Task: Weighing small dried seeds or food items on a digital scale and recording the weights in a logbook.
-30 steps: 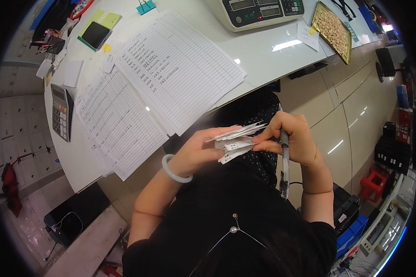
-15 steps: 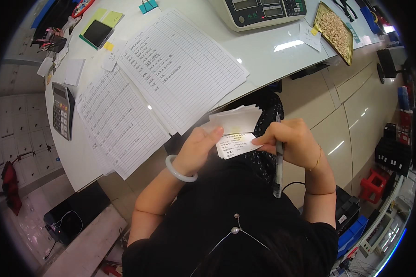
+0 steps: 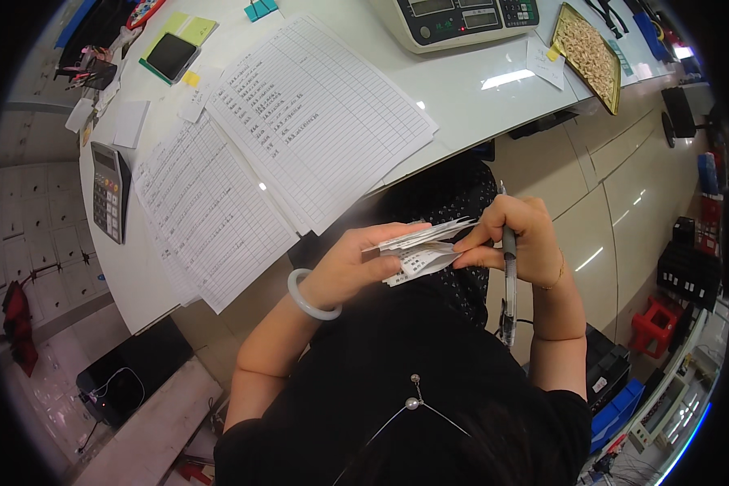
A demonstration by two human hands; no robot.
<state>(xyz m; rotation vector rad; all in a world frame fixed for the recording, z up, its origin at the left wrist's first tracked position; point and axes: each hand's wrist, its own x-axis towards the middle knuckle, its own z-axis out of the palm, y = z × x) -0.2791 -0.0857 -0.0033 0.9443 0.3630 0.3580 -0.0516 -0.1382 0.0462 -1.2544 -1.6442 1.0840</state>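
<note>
A stack of small printed paper slips (image 3: 417, 257) is held over my lap, its sheets fanned apart at the right side. My left hand (image 3: 356, 261), with a pale bangle at the wrist, grips the stack from the left, thumb in front and fingers behind. At the right edge, my right hand (image 3: 520, 239) pinches some of the slips between thumb and finger. A pen (image 3: 508, 279) is also tucked in that hand, pointing downward. Beyond my hands, ruled sheets with handwriting (image 3: 316, 121) lie on the white table (image 3: 470, 89).
A calculator (image 3: 108, 194) rests at the table's left edge. A phone (image 3: 172, 57) lies on a green booklet behind it. At the far side are a digital scale (image 3: 462, 20) and a gold tray of small pale pieces (image 3: 593, 61). A red stool (image 3: 654, 324) stands at right.
The slips have gone from lying open, with a printed face showing, to being held nearly edge-on. My right hand has moved slightly right and up, and the pen with it.
</note>
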